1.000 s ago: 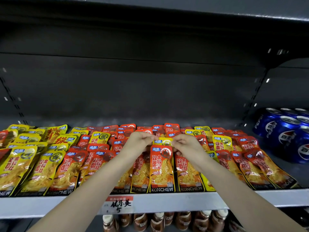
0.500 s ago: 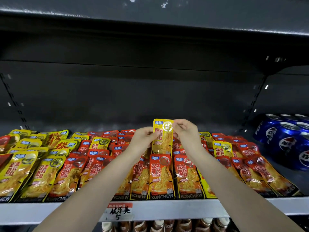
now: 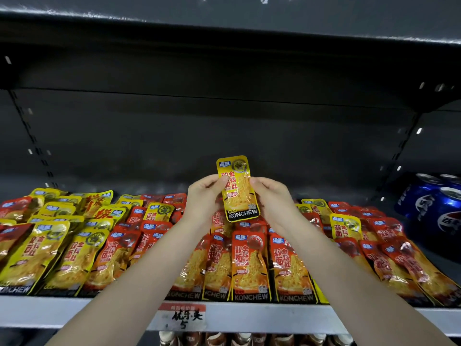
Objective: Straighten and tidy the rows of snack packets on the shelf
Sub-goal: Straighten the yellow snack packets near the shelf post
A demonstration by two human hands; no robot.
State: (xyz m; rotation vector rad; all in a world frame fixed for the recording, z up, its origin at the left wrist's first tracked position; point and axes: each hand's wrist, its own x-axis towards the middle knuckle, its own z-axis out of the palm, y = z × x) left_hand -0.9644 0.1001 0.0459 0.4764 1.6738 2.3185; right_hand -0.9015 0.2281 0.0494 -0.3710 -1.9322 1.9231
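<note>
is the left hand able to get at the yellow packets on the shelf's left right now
Probably, once it lets go: the left hand pinches the lifted packet along with the right hand. The yellow packets at left lie uncovered, with open air above them.

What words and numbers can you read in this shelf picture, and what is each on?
"KONCHEW": yellow foil snack packet pinched between left hand and right hand.
"KONCHEW": bottom of the front-row red foil packets.
"双面": red packets, large characters.
"5": handwritten on the white price label; characters above it unclear.
Lettering on the blue drink cans, packets' small print: too blurred.
</note>
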